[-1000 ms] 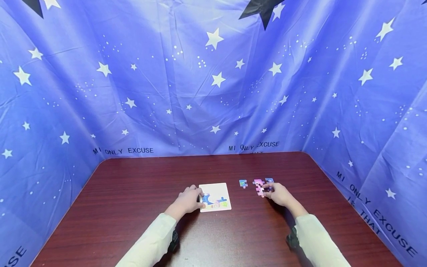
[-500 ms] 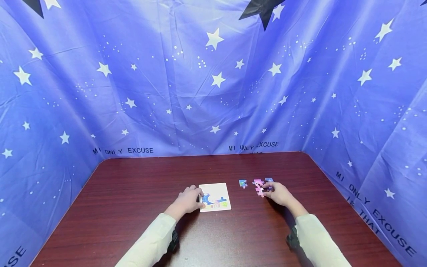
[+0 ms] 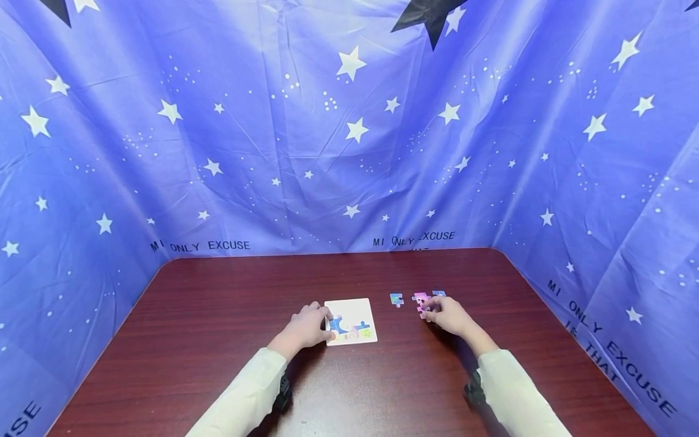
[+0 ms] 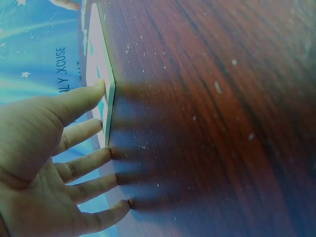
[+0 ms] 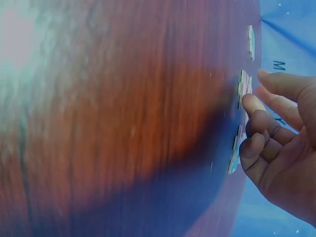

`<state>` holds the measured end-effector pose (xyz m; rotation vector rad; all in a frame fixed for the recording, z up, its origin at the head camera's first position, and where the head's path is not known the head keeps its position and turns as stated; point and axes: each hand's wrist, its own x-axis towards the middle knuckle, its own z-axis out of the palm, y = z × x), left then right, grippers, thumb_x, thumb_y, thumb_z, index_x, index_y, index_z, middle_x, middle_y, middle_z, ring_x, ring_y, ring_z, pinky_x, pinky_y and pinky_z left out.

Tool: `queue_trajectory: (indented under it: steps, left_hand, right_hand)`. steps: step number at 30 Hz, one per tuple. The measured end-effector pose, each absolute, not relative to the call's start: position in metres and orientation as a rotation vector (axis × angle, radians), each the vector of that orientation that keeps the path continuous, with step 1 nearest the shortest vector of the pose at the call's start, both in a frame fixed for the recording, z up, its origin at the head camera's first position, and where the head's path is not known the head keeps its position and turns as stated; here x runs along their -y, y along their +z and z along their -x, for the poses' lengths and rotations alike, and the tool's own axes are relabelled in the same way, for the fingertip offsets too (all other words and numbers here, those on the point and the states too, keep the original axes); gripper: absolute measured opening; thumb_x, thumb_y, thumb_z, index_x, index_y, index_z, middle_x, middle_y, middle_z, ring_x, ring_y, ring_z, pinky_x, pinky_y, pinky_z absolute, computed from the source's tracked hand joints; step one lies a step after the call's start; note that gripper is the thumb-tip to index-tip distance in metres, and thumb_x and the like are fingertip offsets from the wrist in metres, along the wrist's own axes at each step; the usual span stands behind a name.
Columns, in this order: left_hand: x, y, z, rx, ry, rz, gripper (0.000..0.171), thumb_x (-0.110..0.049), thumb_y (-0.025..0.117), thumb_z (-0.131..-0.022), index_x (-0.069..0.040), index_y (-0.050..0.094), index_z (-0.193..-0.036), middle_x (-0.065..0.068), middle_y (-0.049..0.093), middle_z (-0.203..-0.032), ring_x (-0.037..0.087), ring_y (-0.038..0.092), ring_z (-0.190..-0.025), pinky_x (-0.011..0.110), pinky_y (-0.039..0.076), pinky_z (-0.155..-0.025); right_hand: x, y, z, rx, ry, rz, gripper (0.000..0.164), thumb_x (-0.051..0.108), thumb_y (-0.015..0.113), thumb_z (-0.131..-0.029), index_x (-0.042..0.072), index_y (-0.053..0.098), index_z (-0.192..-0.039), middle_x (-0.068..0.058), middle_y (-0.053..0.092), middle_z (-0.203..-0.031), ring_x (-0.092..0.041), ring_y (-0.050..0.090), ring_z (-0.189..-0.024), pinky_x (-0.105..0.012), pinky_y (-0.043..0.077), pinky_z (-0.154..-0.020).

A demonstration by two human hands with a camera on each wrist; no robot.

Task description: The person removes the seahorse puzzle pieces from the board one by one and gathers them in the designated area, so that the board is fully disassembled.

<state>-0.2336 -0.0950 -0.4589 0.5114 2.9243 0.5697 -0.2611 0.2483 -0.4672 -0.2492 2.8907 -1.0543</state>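
Note:
A square white puzzle board (image 3: 357, 308) lies flat on the table, with blue, pink and green jigsaw pieces (image 3: 341, 325) in its lower part. My left hand (image 3: 304, 325) rests at its left edge. In the left wrist view, the thumb (image 4: 94, 95) touches the board's top and the other fingers are spread toward its edge and the table. My right hand (image 3: 454, 317) hovers low over pink jigsaw pieces (image 3: 420, 298), its fingertips touching or just above them. In the right wrist view, thumb and index are extended, the other fingers loosely bent; no piece shows between them.
A blue-green jigsaw piece (image 3: 396, 300) lies alone between the board and the pink pieces. Behind the right hand, a blue piece (image 3: 438, 294) is partly covered. A blue star-printed curtain (image 3: 306, 139) hangs around the dark wooden table (image 3: 262, 279).
My right hand has shifted slightly left over the pink pieces and now covers more of the nearer one. The left hand stays at the board's edge.

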Motion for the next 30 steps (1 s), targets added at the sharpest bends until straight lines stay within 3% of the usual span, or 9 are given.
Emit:
queue_trajectory:
  steps: [30]
  left_hand:
    - [0.097,-0.462,0.236,-2.92,0.569,-0.51,0.038,-0.033,0.073,-0.079,-0.012,0.062,-0.109,0.009,0.055,-0.112,0.031,0.052,-0.107,0.055,0.042,-0.084]
  right_hand:
    - [-0.191,-0.464,0.261,-2.797,-1.171,0.374,0.023,0.012,0.066,-0.084,0.0,0.064,-0.104,-0.002,0.052,-0.065,-0.01,0.047,-0.048,-0.024,0.043,-0.049]
